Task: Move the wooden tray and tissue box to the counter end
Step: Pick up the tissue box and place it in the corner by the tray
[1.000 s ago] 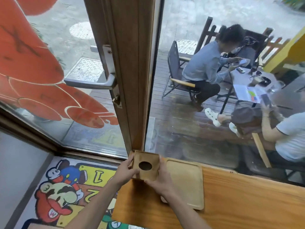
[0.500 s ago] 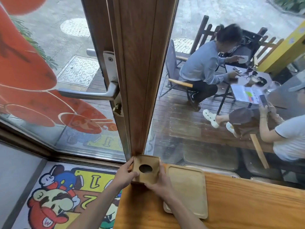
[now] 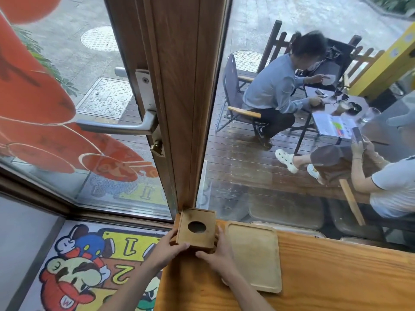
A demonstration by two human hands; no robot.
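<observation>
A square wooden tissue box [image 3: 196, 227] with a round hole in its top sits at the far left corner of the wooden counter [image 3: 336, 277], against the window frame. My left hand [image 3: 167, 249] grips its left side and my right hand [image 3: 219, 252] grips its right side. A pale wooden tray [image 3: 254, 257] lies flat on the counter just right of the box, its left edge partly hidden by my right hand.
A wooden door frame [image 3: 182, 97] with a metal handle [image 3: 125, 126] rises right behind the box. Glass panes close off the counter's far side; people sit at a table outside. A cartoon floor mat [image 3: 85, 265] lies below the counter's left end.
The box has settled lower against the window frame at the counter's corner, both hands still on it. The tray has not moved; the camera has shifted slightly.
</observation>
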